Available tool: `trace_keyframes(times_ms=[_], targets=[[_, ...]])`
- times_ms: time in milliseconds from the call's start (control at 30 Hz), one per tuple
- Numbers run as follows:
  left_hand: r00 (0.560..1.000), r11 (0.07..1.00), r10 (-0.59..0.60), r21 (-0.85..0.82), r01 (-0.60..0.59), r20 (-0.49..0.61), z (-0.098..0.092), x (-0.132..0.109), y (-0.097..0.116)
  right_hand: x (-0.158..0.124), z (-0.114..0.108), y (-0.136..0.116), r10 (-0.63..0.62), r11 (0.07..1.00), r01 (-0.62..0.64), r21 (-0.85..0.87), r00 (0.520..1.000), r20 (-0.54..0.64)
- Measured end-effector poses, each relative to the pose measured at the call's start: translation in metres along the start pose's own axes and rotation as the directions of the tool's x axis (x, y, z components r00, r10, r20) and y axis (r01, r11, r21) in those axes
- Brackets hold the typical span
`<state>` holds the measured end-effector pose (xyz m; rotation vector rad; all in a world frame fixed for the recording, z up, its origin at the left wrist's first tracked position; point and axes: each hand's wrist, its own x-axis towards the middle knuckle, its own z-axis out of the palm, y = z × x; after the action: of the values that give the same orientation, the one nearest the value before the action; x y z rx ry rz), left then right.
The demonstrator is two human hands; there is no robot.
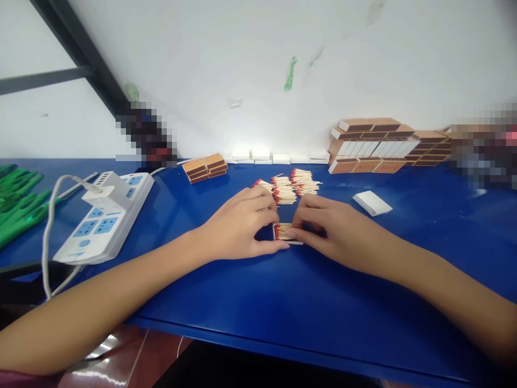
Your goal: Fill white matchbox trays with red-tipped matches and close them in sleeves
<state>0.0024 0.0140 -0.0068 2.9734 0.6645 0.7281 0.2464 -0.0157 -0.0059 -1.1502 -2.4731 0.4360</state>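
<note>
A small white matchbox tray (299,242) lies on the blue table, filled with red-tipped matches (283,231). My left hand (246,226) curls around the tray's left end, its thumb at the near edge and its fingers at the far side. The thumb of my right hand (323,223) presses on the matches inside, while its bent fingers cover the tray's right part. Just beyond my hands lie loose piles of matches (285,191), heads pointing left. A white tray (372,203) rests to the right of my right hand.
Stacked matchboxes (367,164) stand against the wall at the back right. More matchboxes (205,167) sit at the back left, with white trays (260,155) along the wall between. A power strip (107,221) with a looping cable and green gloves (20,199) occupy the left side.
</note>
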Motion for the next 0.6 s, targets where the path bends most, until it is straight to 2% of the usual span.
trace_keyframes(times_ms=[233,533,600], targets=[[1.0,1.0,-0.004,0.0,0.004,0.004,-0.0002,0.0002,0.0008,0.0009,0.0019,-0.0003,0.033,0.999,-0.032,0.001,0.999,-0.024],[1.0,1.0,0.001,0.003,-0.001,-0.003,0.0003,0.0001,0.0004,-0.0003,0.0043,-0.0024,0.014,1.0,-0.013,0.012,1.0,-0.027],[1.0,1.0,-0.003,0.001,0.003,-0.001,0.0004,-0.0003,0.0003,0.001,0.0019,-0.0022,0.007,1.0,-0.007,-0.002,0.998,-0.059]])
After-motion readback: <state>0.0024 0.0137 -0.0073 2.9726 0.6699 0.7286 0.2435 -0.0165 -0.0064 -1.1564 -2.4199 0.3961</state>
